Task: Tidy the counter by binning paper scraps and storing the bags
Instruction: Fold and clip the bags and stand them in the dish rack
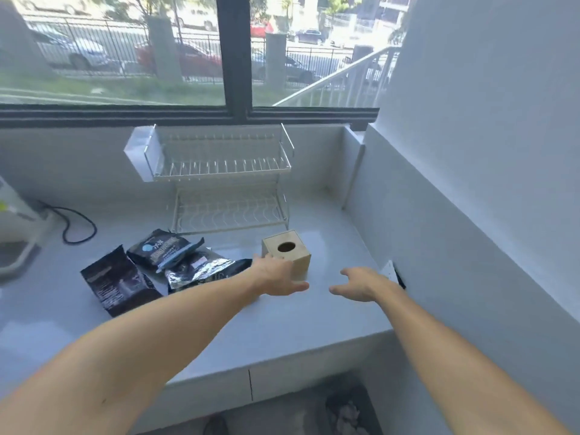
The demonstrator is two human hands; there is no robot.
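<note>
Bags [163,268] of dark, glossy foil were seen lying in a loose overlapping heap on the white counter [282,321], left of a small wooden box [287,251] with a round hole in its top. The left hand [276,277] was held against the box's near left side, fingers extended and gripping nothing; the right hand [361,284] was held just above the counter, loosely spread and empty. No paper scraps could be made out for certain. The bags were judged light, crinkly and slick, partly emptied and floppy, so a pinch at the folded top edge was thought safest. The box was judged rigid and light, best clasped across opposite walls.
</note>
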